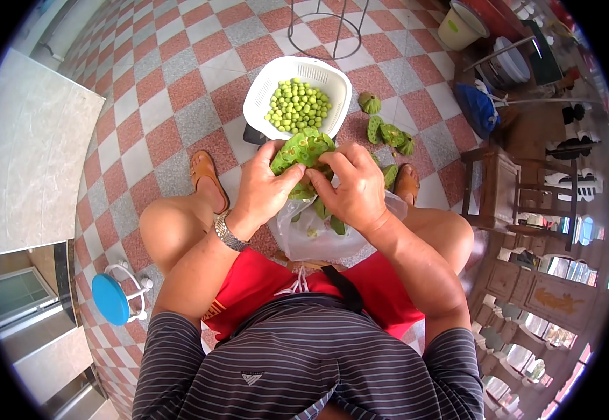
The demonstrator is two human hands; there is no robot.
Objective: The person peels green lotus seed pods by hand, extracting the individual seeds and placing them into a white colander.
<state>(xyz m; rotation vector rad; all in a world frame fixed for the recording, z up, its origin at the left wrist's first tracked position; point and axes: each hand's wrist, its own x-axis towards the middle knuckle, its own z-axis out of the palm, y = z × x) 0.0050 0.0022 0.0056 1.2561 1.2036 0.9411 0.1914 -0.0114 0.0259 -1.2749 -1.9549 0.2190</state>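
Observation:
Between my knees I hold a torn green lotus seed pod [303,149] up in front of me. My left hand [264,180] is closed round its left side, with the thumb pressed on it. My right hand [355,183] pinches at its right edge, and the fingertips partly hide what they grip. Just beyond the pod, a white plastic basket [259,91] holds many loose green lotus seeds [297,105]. Below my hands hangs a translucent plastic bag [311,238] with green pod scraps [337,224] in it.
Several lotus pods [392,134] lie on the checkered tile floor [171,91] right of the basket. A metal ring stand [327,36] stands beyond it. At left is a blue-topped stool [110,299]; at right stand a wooden chair [500,185] and a blue bag [478,108].

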